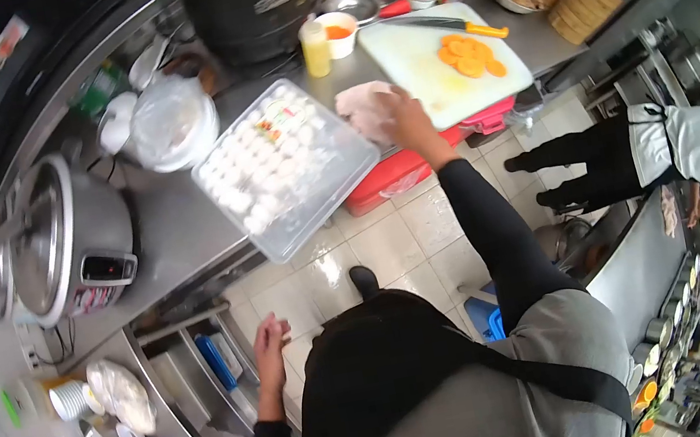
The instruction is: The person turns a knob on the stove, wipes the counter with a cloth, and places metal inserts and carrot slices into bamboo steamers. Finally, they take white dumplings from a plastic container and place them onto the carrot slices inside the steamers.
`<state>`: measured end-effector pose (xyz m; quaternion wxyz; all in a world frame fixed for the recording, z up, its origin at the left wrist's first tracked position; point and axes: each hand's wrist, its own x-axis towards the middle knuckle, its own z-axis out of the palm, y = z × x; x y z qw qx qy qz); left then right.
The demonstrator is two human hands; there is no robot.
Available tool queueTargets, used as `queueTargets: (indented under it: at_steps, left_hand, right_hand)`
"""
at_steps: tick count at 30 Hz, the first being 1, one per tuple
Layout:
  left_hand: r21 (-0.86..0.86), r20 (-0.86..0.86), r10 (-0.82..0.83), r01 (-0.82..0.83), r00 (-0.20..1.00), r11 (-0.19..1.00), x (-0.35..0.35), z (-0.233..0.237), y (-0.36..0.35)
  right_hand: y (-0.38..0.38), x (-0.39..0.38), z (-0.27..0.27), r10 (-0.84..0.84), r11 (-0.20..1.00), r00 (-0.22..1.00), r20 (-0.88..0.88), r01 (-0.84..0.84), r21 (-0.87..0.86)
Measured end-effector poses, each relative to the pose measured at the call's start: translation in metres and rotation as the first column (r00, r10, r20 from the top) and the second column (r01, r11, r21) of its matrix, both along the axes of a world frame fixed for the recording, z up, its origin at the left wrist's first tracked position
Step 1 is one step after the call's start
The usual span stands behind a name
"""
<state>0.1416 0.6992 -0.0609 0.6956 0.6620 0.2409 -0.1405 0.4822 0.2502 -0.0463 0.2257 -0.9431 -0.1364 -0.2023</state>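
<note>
My right hand reaches forward over the counter, its fingers closed on a pale pinkish cloth. The cloth lies between a clear plastic tray and a white cutting board. Rows of small white round pieces fill much of the tray, which juts past the counter edge. Orange slices and a yellow-handled knife rest on the board. Low by my body hangs my left hand, empty, with loosely curled fingers slightly apart.
Behind the tray stand a large dark pot, a squeeze bottle and several bowls. A steel cooker is at left. Under the board's side of the counter are red containers. Another person works at the right-hand counter.
</note>
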Motion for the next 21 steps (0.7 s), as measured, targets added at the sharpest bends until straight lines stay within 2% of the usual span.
queueTargets:
  at_steps: [1, 2, 4, 7, 8, 9, 10, 11, 12, 13, 14, 15, 17, 18, 19, 20, 21]
  left_hand:
    - [-0.102, 0.001, -0.054, 0.054, 0.999, 0.993, 0.034, -0.007, -0.005]
    - [-0.102, 0.007, -0.070, 0.070, 0.998, 0.992, 0.068, 0.009, -0.024]
    - [-0.320, -0.060, 0.017, -0.036, 0.998, 0.947, 0.119, 0.054, -0.058]
    - [-0.416, 0.026, 0.002, 0.009, 1.000, 0.909, 0.146, 0.020, -0.065]
    - [-0.425, 0.024, -0.035, 0.042, 0.999, 0.904, 0.150, 0.015, -0.070]
    - [-0.445, 0.031, 0.004, 0.011, 1.000, 0.895, 0.151, 0.012, -0.075]
    - [-0.467, 0.040, 0.042, -0.018, 0.998, 0.884, 0.152, 0.010, -0.079]
    - [-0.471, 0.069, 0.056, -0.016, 0.996, 0.882, 0.154, 0.007, -0.084]
    - [-0.480, 0.105, 0.074, -0.015, 0.992, 0.877, 0.155, 0.005, -0.087]
    - [-0.481, 0.107, 0.054, 0.004, 0.993, 0.877, 0.156, 0.004, -0.088]
    - [-0.479, 0.107, 0.040, 0.016, 0.993, 0.878, 0.155, 0.003, -0.085]
    - [-0.494, 0.119, 0.023, 0.039, 0.993, 0.869, 0.156, 0.002, -0.082]
    - [-0.441, 0.144, -0.021, 0.083, 0.989, 0.894, 0.154, 0.003, -0.078]
    - [-0.443, 0.144, -0.025, 0.087, 0.989, 0.893, 0.152, 0.005, -0.073]
    - [-0.440, 0.079, -0.003, 0.037, 0.997, 0.897, 0.153, 0.008, -0.067]
    - [-0.432, 0.019, 0.020, -0.010, 1.000, 0.902, 0.154, 0.011, -0.061]
    - [-0.418, -0.014, 0.059, -0.060, 0.998, 0.906, 0.150, 0.012, -0.053]
  right_hand:
    - [0.002, 0.014, 0.000, -0.013, 0.983, 0.992, -0.122, -0.010, -0.183]
    - [0.001, 0.031, -0.013, -0.039, 0.956, 0.960, -0.277, -0.045, -0.289]
    - [0.010, 0.050, 0.001, -0.070, 0.946, 0.918, -0.390, -0.064, -0.319]
    - [0.016, 0.085, -0.025, -0.175, 0.948, 0.932, -0.318, 0.072, -0.311]
    - [0.020, 0.075, -0.017, -0.179, 0.954, 0.960, -0.216, 0.116, -0.275]
    - [0.023, 0.066, 0.001, -0.155, 0.960, 0.949, -0.273, 0.080, -0.267]
    - [0.017, 0.085, -0.050, -0.148, 0.945, 0.965, -0.216, 0.073, -0.319]
    - [0.013, 0.075, -0.056, -0.033, 0.961, 0.988, -0.148, -0.009, -0.275]
    - [0.013, 0.052, -0.020, -0.019, 0.994, 0.952, -0.307, -0.015, -0.107]
    - [0.004, 0.042, -0.017, -0.023, 0.999, 0.931, -0.364, 0.004, -0.054]
    - [-0.012, 0.033, -0.002, 0.069, 0.997, 0.879, -0.471, -0.075, 0.006]
    - [-0.038, 0.034, -0.013, 0.095, 0.992, 0.875, -0.475, -0.125, -0.032]
    - [-0.079, 0.001, 0.045, 0.141, 0.950, 0.702, -0.698, 0.102, 0.295]
    - [-0.096, -0.020, 0.076, 0.145, 0.866, 0.654, -0.742, 0.279, 0.415]
    - [-0.111, -0.039, 0.109, -0.002, 0.827, 0.679, -0.734, 0.414, 0.380]
    - [-0.173, -0.035, 0.065, 0.085, 0.728, 0.678, -0.730, 0.458, 0.511]
    - [-0.187, -0.050, 0.113, 0.015, 0.681, 0.652, -0.758, 0.548, 0.485]
